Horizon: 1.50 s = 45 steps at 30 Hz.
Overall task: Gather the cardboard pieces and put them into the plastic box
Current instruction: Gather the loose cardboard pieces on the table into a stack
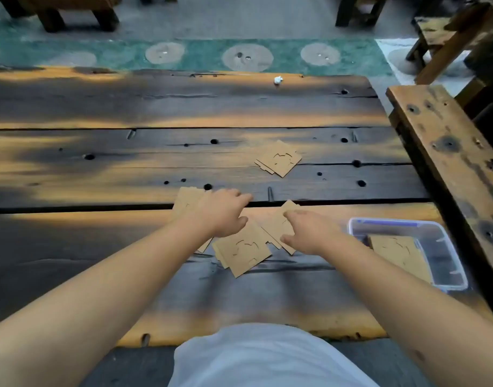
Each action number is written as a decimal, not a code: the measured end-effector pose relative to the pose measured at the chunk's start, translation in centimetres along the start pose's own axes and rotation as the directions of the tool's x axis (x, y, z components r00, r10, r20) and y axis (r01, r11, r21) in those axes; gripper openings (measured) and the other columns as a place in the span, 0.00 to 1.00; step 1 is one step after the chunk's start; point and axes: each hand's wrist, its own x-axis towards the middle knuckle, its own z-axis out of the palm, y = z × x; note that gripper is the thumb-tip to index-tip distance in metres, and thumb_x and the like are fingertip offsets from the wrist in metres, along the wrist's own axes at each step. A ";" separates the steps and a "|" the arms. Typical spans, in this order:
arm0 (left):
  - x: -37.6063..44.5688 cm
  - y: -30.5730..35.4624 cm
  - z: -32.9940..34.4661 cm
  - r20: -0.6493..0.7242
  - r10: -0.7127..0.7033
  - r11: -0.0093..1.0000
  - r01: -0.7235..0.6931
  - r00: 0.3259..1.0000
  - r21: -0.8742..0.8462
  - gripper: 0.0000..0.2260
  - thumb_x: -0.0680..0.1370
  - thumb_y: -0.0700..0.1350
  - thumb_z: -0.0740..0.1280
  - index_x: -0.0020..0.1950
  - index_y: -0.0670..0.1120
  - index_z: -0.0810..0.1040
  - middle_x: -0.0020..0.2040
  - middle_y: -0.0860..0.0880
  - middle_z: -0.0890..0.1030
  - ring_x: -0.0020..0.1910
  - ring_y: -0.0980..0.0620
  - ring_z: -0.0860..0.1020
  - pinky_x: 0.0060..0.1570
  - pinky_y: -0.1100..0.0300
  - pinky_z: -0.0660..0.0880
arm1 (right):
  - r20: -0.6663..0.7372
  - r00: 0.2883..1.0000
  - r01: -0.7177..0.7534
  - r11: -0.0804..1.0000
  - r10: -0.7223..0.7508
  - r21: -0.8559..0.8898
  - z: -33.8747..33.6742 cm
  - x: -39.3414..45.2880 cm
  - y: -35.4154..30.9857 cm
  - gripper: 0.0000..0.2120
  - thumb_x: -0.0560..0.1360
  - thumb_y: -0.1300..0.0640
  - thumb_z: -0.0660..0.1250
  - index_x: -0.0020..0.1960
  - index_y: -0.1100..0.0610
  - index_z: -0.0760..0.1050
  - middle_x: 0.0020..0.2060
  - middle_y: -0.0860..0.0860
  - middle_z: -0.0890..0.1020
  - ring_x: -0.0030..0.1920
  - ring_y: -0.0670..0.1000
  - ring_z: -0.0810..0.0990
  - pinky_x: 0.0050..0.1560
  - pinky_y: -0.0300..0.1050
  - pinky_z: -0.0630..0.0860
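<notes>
Cardboard pieces [243, 251] under both hands [221, 212]

cardboard piece [188, 201] mostly under left hand [221, 212]; both elbows cropped

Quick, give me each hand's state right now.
Left hand: open, palm down on the cardboard pieces, gripping nothing.
Right hand: open, fingers spread on the cardboard pieces, nothing lifted.
</notes>
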 end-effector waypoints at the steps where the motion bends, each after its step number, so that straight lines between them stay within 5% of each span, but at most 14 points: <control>1: 0.1 0.0 0.6 0.059 -0.016 1.000 0.016 0.998 -0.002 0.23 0.78 0.58 0.57 0.72 0.55 0.63 0.67 0.50 0.74 0.62 0.45 0.74 0.42 0.54 0.67 | 0.037 0.999 -0.004 1.000 0.004 -0.014 0.7 0.2 -0.4 0.26 0.75 0.41 0.62 0.67 0.54 0.67 0.64 0.51 0.75 0.65 0.56 0.73 0.54 0.52 0.73; 6: 1.1 -0.4 6.7 0.329 -0.028 0.996 0.054 0.944 -0.071 0.23 0.78 0.55 0.58 0.71 0.49 0.64 0.65 0.44 0.72 0.61 0.41 0.73 0.55 0.48 0.74 | 0.201 0.979 0.022 1.000 -0.017 -0.022 6.1 1.5 -1.8 0.22 0.75 0.43 0.63 0.64 0.53 0.68 0.62 0.52 0.74 0.63 0.58 0.73 0.51 0.52 0.71; 12: -0.2 -0.1 11.8 0.423 0.017 0.999 0.007 0.906 -0.053 0.18 0.78 0.51 0.57 0.66 0.46 0.67 0.65 0.41 0.68 0.57 0.38 0.74 0.46 0.50 0.68 | 0.243 0.966 0.099 0.995 -0.093 -0.012 10.5 1.8 -3.5 0.30 0.75 0.43 0.63 0.72 0.54 0.58 0.73 0.54 0.61 0.68 0.59 0.67 0.60 0.56 0.72; 16: -1.4 -0.1 13.7 0.463 0.030 0.993 0.026 0.886 -0.114 0.20 0.77 0.50 0.59 0.68 0.46 0.63 0.69 0.41 0.61 0.62 0.39 0.68 0.55 0.46 0.72 | 0.286 0.952 0.148 0.983 -0.113 -0.106 12.5 2.0 -4.0 0.35 0.75 0.42 0.63 0.75 0.52 0.52 0.77 0.55 0.53 0.70 0.63 0.62 0.66 0.60 0.66; 20: -2.8 0.4 14.4 0.455 0.015 0.986 0.062 0.890 -0.154 0.24 0.76 0.50 0.61 0.70 0.46 0.61 0.72 0.40 0.58 0.66 0.37 0.64 0.61 0.42 0.70 | 0.325 0.939 0.167 0.975 -0.111 -0.147 13.1 2.7 -3.6 0.39 0.75 0.38 0.61 0.78 0.50 0.46 0.80 0.53 0.47 0.74 0.62 0.55 0.70 0.60 0.60; 25: -5.5 2.4 14.6 0.429 -0.015 0.979 0.100 0.903 -0.176 0.21 0.76 0.52 0.60 0.67 0.46 0.64 0.67 0.39 0.63 0.60 0.38 0.66 0.56 0.46 0.70 | 0.302 0.944 0.179 0.976 -0.134 -0.127 12.4 4.2 -2.8 0.36 0.75 0.36 0.57 0.77 0.49 0.51 0.80 0.50 0.48 0.75 0.61 0.53 0.71 0.60 0.56; 31: -8.1 5.1 15.6 0.363 0.081 0.981 -0.011 0.928 -0.191 0.22 0.75 0.56 0.60 0.64 0.45 0.68 0.64 0.40 0.68 0.69 0.36 0.60 0.67 0.42 0.62 | 0.245 0.953 0.234 0.949 -0.180 -0.212 11.5 5.7 -3.4 0.30 0.75 0.37 0.57 0.72 0.51 0.61 0.71 0.55 0.63 0.67 0.61 0.62 0.62 0.57 0.62; 38: -8.3 8.0 16.3 0.318 0.354 0.925 -0.277 0.880 -0.261 0.19 0.78 0.55 0.58 0.65 0.47 0.70 0.68 0.42 0.68 0.72 0.40 0.60 0.62 0.45 0.68 | 0.360 0.903 0.330 0.914 -0.233 -0.235 11.9 6.0 -3.6 0.40 0.75 0.36 0.57 0.79 0.49 0.44 0.80 0.48 0.46 0.74 0.62 0.53 0.68 0.64 0.56; 45: -7.3 6.5 15.4 0.201 0.295 0.862 -0.170 0.934 -0.477 0.20 0.75 0.47 0.62 0.66 0.45 0.72 0.72 0.47 0.68 0.69 0.46 0.67 0.66 0.53 0.66 | 0.269 0.922 0.325 0.934 -0.278 -0.148 11.4 5.4 -1.9 0.39 0.76 0.37 0.59 0.79 0.49 0.47 0.80 0.50 0.44 0.76 0.57 0.51 0.69 0.62 0.56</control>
